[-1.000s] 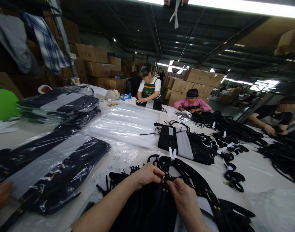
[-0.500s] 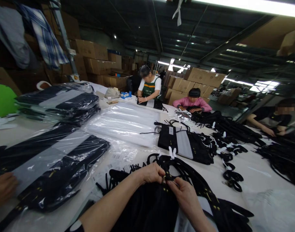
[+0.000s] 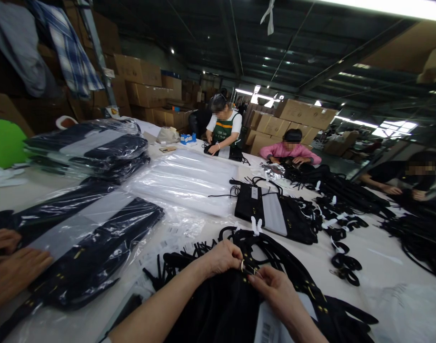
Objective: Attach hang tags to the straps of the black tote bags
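A black fabric bag with gold-coloured rivets lies in front of me, its straps bunched at the top. My left hand is closed, thumb and finger pinching a metal ring at the bag's upper edge. Close by on the right, my right hand pinches a small metal piece beside that ring; its exact shape is too small to make out. Black handles curve behind my fingers, and a white tie stands up from them.
Another person's hands press on a plastic-wrapped black bag at left. Clear plastic sleeves lie mid-table. Beyond my bag is another black bag with a grey band. Coiled black straps lie right. Several co-workers sit or stand around.
My fingertips have parted slightly, so the metal ring shows more between them. At left, the other person's hands have come further into view over the wrapped bag.
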`<move>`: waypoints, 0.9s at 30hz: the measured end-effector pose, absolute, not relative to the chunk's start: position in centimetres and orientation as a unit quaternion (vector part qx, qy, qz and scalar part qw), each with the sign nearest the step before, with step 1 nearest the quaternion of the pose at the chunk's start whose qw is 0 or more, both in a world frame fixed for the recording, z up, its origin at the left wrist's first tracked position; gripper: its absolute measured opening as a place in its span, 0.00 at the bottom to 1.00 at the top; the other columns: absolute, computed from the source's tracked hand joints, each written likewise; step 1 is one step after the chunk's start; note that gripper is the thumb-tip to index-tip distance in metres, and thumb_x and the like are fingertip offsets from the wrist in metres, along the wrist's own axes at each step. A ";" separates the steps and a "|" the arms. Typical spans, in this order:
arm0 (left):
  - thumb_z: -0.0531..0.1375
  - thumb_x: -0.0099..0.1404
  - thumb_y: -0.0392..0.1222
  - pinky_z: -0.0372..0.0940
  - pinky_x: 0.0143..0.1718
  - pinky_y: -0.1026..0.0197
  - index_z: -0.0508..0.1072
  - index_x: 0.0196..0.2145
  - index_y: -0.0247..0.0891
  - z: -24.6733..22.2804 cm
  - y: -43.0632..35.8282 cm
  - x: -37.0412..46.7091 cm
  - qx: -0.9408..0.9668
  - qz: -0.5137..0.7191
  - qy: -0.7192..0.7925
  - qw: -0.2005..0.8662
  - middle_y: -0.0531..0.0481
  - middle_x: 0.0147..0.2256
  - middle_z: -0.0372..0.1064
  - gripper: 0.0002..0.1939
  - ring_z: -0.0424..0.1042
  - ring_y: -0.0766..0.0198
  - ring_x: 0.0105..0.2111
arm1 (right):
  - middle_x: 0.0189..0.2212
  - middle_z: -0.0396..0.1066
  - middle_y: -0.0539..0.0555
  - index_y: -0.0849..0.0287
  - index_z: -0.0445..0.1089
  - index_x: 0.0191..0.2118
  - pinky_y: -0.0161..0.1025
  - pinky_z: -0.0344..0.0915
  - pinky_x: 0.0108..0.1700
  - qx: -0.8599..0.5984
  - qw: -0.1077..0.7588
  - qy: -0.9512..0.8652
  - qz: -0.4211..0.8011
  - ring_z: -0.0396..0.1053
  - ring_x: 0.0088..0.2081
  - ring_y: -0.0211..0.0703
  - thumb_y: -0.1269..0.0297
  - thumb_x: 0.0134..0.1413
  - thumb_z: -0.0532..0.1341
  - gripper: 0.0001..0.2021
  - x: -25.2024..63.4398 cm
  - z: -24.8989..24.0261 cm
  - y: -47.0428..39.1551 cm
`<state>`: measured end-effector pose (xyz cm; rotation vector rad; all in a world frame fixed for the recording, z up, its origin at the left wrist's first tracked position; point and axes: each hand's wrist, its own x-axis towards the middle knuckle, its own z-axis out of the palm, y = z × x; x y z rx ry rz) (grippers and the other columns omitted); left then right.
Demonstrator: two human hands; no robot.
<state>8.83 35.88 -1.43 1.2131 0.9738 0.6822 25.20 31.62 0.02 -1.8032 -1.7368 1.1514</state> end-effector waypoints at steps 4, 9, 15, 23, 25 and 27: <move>0.59 0.40 0.33 0.51 0.24 0.66 0.73 0.18 0.32 -1.0 35.4 7.3 0.506 0.334 0.452 0.655 0.55 0.17 0.63 0.04 0.58 0.71 0.20 | 0.11 0.53 0.41 0.59 0.59 0.23 0.32 0.40 0.21 -0.604 0.247 -0.506 0.564 0.45 0.16 0.28 0.54 0.32 0.65 0.17 25.5 -0.2 30.9; 0.62 0.39 0.34 0.54 0.26 0.65 0.73 0.19 0.31 0.3 34.6 6.1 0.430 0.341 0.429 0.717 0.52 0.19 0.68 0.05 0.62 0.69 0.21 | 0.15 0.64 0.45 0.61 0.61 0.25 0.29 0.50 0.23 -0.565 0.324 -0.369 0.662 0.57 0.18 0.29 0.59 0.29 0.70 0.19 25.2 0.8 30.0; 0.63 0.42 0.35 0.52 0.23 0.68 0.73 0.21 0.30 1.3 33.5 5.7 0.452 0.350 0.374 0.730 0.49 0.23 0.71 0.06 0.62 0.72 0.21 | 0.20 0.70 0.47 0.62 0.64 0.32 0.30 0.60 0.29 -0.513 0.365 -0.283 0.724 0.66 0.23 0.32 0.67 0.27 0.72 0.22 25.2 2.2 28.9; 0.62 0.47 0.41 0.49 0.14 0.72 0.68 0.25 0.32 1.9 29.5 5.7 0.398 0.363 0.396 0.744 0.53 0.21 0.65 0.09 0.61 0.75 0.16 | 0.22 0.71 0.51 0.64 0.64 0.32 0.31 0.61 0.25 -0.494 0.330 -0.267 0.759 0.66 0.22 0.34 0.64 0.27 0.71 0.22 24.5 1.6 27.5; 0.62 0.48 0.42 0.49 0.13 0.72 0.68 0.26 0.33 1.8 28.4 5.9 0.396 0.356 0.384 0.754 0.55 0.22 0.63 0.10 0.60 0.75 0.15 | 0.19 0.68 0.49 0.63 0.65 0.30 0.30 0.59 0.22 -0.494 0.314 -0.273 0.763 0.64 0.20 0.33 0.62 0.28 0.71 0.20 24.1 1.4 27.3; 0.62 0.49 0.43 0.50 0.12 0.73 0.68 0.29 0.34 1.6 27.6 5.9 0.401 0.350 0.374 0.760 0.56 0.21 0.62 0.11 0.60 0.75 0.14 | 0.18 0.66 0.47 0.63 0.65 0.28 0.30 0.57 0.19 -0.486 0.295 -0.284 0.772 0.63 0.19 0.33 0.60 0.28 0.70 0.19 23.7 1.2 27.2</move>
